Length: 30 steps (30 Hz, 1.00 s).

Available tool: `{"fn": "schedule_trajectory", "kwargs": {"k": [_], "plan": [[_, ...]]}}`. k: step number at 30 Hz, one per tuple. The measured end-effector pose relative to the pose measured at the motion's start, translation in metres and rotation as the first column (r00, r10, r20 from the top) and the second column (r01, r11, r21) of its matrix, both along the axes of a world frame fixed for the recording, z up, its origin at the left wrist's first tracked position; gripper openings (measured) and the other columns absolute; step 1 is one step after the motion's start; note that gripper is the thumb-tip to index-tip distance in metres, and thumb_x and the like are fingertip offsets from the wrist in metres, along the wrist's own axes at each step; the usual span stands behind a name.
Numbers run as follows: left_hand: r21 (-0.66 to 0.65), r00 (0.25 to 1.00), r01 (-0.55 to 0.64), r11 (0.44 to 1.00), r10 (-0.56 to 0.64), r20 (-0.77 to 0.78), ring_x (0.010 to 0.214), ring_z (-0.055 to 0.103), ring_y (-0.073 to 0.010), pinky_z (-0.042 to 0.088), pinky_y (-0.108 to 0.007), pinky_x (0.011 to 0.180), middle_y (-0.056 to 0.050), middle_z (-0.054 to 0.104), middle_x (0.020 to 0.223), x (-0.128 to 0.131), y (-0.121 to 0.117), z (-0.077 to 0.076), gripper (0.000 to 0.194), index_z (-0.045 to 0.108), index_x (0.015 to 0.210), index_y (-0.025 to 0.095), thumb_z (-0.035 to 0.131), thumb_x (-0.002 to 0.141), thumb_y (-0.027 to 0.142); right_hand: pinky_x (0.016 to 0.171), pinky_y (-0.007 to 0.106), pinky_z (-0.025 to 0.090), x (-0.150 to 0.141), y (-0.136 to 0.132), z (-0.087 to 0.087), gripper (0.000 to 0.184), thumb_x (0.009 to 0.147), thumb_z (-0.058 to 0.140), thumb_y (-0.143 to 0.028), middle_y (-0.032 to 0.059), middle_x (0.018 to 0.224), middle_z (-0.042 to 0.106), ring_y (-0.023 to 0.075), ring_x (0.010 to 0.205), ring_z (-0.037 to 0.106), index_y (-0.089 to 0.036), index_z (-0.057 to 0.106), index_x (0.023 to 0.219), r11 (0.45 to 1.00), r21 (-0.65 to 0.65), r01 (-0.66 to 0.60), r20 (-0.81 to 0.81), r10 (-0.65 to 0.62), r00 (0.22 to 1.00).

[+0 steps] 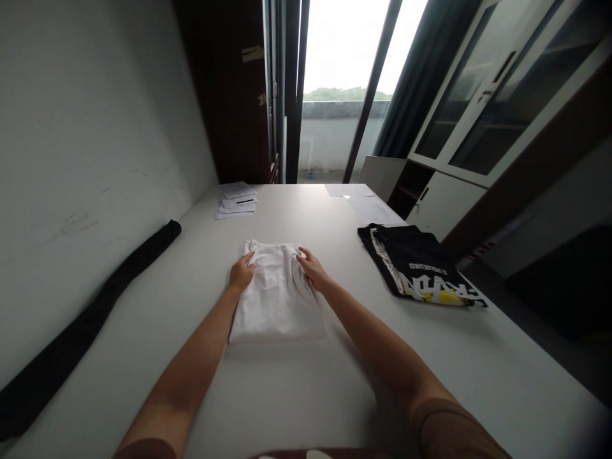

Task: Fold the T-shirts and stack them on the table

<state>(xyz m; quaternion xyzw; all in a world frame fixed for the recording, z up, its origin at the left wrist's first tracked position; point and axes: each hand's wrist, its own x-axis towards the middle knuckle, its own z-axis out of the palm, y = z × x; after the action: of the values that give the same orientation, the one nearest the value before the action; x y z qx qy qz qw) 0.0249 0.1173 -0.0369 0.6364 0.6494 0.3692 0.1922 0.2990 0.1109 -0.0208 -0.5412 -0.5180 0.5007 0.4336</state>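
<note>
A folded white garment [277, 299] lies flat on the white table in front of me, its near edge straight and its right side a little creased. At its upper left edge is my left hand [242, 272], fingers curled over the cloth with the index finger pointing along it. My right hand [313, 269] pinches the upper right edge, where the fabric bunches slightly. Whether the garment is a shirt or something else, I cannot tell from the folds.
To the right, folded black clothes [421, 264] with white and yellow print lie near the table [287, 395] edge. Papers with a dark pen [245, 201] sit at the far left, more sheets [368, 207] at the far right. A long black cloth [95, 319] runs along the left wall.
</note>
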Motion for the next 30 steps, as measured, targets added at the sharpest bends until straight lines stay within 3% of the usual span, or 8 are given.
{"fn": "schedule_trajectory", "kwargs": {"k": [5, 9, 12, 17, 20, 24, 27, 30], "plan": [[0.0, 1.0, -0.012, 1.0, 0.012, -0.016, 0.115, 0.069, -0.0218, 0.05, -0.031, 0.105, -0.004, 0.068, 0.138, 0.004, -0.001, 0.003, 0.05, 0.066, 0.138, 0.024, 0.059, 0.089, 0.018, 0.074, 0.027, 0.054, -0.003, 0.007, 0.006, 0.051, 0.092, 0.059, -0.041, 0.0014, 0.097, 0.066, 0.0142, 0.074, 0.059, -0.028, 0.061, 0.141, 0.995, -0.009, -0.1, 0.117, 0.1, 0.988], [0.002, 1.0, -0.02, 1.0, 0.02, -0.016, 0.105, 0.071, -0.0208, 0.052, -0.031, 0.101, -0.005, 0.067, 0.138, 0.004, -0.004, 0.005, 0.05, 0.066, 0.138, 0.024, 0.06, 0.089, 0.019, 0.096, 0.031, 0.05, -0.011, 0.013, 0.002, 0.05, 0.086, 0.065, -0.026, 0.0023, 0.113, 0.068, 0.018, 0.097, 0.063, -0.029, 0.066, 0.137, 0.977, 0.171, -0.125, 0.41, 0.045, 0.911], [-0.02, 1.0, -0.016, 1.0, 0.016, 0.012, 0.095, 0.072, -0.0197, 0.054, -0.031, 0.097, -0.003, 0.067, 0.138, 0.002, -0.004, 0.003, 0.052, 0.065, 0.139, 0.026, 0.063, 0.087, 0.022, 0.102, 0.032, 0.048, -0.014, 0.017, 0.002, 0.053, 0.089, 0.065, -0.028, 0.0021, 0.122, 0.07, 0.0206, 0.109, 0.064, -0.03, 0.062, 0.142, 0.973, 0.162, -0.165, 0.472, 0.07, 0.879], [0.015, 0.983, 0.044, 0.999, -0.046, 0.177, 0.13, 0.061, -0.0227, 0.046, -0.033, 0.112, -0.001, 0.066, 0.139, -0.006, 0.005, -0.004, 0.048, 0.067, 0.136, 0.027, 0.06, 0.088, 0.027, 0.099, 0.031, 0.05, -0.016, 0.033, 0.01, 0.051, 0.093, 0.064, -0.034, 0.0029, 0.119, 0.073, 0.022, 0.106, 0.067, -0.031, 0.061, 0.144, 0.984, 0.06, -0.166, 0.59, 0.099, 0.801], [0.035, 0.969, 0.076, 0.997, -0.082, 0.235, 0.133, 0.059, -0.0214, 0.043, -0.034, 0.115, -0.002, 0.066, 0.14, -0.008, 0.007, -0.005, 0.046, 0.068, 0.133, 0.024, 0.057, 0.089, 0.025, 0.1, 0.031, 0.049, -0.018, 0.041, 0.01, 0.051, 0.092, 0.065, -0.031, 0.0034, 0.12, 0.073, 0.0223, 0.108, 0.067, -0.031, 0.062, 0.143, 0.99, 0.076, -0.118, 0.638, 0.043, 0.769], [0.043, 0.985, 0.003, 0.999, -0.01, 0.172, 0.136, 0.056, -0.0217, 0.041, -0.035, 0.118, -0.003, 0.062, 0.145, -0.006, 0.005, -0.002, 0.052, 0.061, 0.141, 0.023, 0.058, 0.09, 0.025, 0.096, 0.033, 0.051, -0.019, 0.04, 0.008, 0.052, 0.087, 0.069, -0.025, 0.0035, 0.112, 0.075, 0.0212, 0.098, 0.068, -0.03, 0.066, 0.138, 0.989, 0.112, -0.092, 0.507, 0.023, 0.862], [0.057, 0.989, -0.058, 0.997, 0.05, 0.137, 0.143, 0.048, -0.0206, 0.037, -0.035, 0.121, -0.004, 0.052, 0.155, -0.002, 0.004, -0.001, 0.06, 0.05, 0.151, 0.023, 0.057, 0.091, 0.025, 0.083, 0.032, 0.056, -0.02, 0.031, 0.019, 0.06, 0.084, 0.069, -0.023, 0.0018, 0.106, 0.074, 0.0165, 0.08, 0.066, -0.028, 0.061, 0.143, 0.982, 0.05, -0.181, 0.212, 0.166, 0.963], [0.027, 0.991, -0.05, 0.998, 0.046, 0.129, 0.141, 0.051, -0.021, 0.04, -0.034, 0.118, -0.006, 0.051, 0.156, 0.0, 0.003, 0.0, 0.062, 0.045, 0.154, 0.024, 0.056, 0.093, 0.026, 0.082, 0.03, 0.057, -0.022, 0.019, 0.041, 0.064, 0.082, 0.068, -0.023, 0.0012, 0.112, 0.073, 0.015, 0.083, 0.066, -0.025, 0.058, 0.145, 0.972, 0.064, -0.227, -0.093, 0.232, 0.968]]}}
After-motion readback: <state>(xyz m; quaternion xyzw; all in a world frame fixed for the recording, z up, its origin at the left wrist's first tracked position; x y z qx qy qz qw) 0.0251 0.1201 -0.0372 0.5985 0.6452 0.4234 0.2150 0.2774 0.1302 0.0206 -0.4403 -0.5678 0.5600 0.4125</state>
